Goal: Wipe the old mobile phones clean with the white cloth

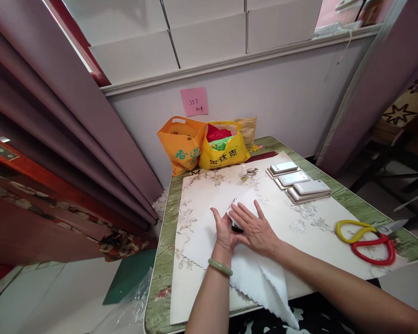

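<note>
My left hand (224, 232), with a green bangle on the wrist, is palm up, thumb stretched out, cradling a small white and black phone (236, 227). Most of the phone is hidden, so its details cannot be made out. Across it lies my right hand (253, 227), flat, its fingers stretched and its thumb apart. A white cloth (202, 241) with a zigzag edge spreads beneath both hands and hangs over the table's front edge. To the right are stacked phones (294, 177), some white-backed.
Large scissors (369, 239) with yellow and red handles lie at the table's right. An orange bag (183, 144) and a yellow bag (225, 155) stand at the back by the wall. A small bottle (244, 172) and glasses-like wire item (252, 171) are in front of them.
</note>
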`<state>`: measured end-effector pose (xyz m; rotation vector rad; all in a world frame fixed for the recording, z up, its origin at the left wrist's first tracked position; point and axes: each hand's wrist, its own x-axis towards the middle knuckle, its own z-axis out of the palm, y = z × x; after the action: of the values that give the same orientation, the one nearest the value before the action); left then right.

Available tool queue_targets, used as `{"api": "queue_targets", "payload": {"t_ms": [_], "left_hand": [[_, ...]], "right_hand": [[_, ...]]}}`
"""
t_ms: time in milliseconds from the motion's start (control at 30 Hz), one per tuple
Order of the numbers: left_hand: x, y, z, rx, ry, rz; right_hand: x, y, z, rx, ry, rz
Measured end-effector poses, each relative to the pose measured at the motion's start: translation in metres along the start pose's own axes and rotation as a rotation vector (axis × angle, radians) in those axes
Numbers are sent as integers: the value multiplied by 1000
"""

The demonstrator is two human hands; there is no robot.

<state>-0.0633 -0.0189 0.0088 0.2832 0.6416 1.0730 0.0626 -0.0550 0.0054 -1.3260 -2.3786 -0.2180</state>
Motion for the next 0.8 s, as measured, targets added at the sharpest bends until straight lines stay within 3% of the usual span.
{"api": "queue_targets", "payload": {"t_ms": [133, 233, 400, 567, 667, 800], "left_hand": [[-1, 0, -3, -16, -72, -59], [2, 0, -4, -1, -53, -37], [5, -1, -3, 20, -135, -33], [0, -1, -3, 3, -38, -30], [-1, -1, -2, -13, -31, -54], [1, -1, 0, 12, -60, -50]], "right_hand": [[-20, -11, -3, 44, -17, -103], [-6, 3, -3, 11, -10, -20], [19, 19, -3, -34, 2, 147], [-12, -8, 0, 9, -4, -15], [-20, -10, 2, 30, -6, -69], [4, 9, 3, -5, 1, 85]]}}
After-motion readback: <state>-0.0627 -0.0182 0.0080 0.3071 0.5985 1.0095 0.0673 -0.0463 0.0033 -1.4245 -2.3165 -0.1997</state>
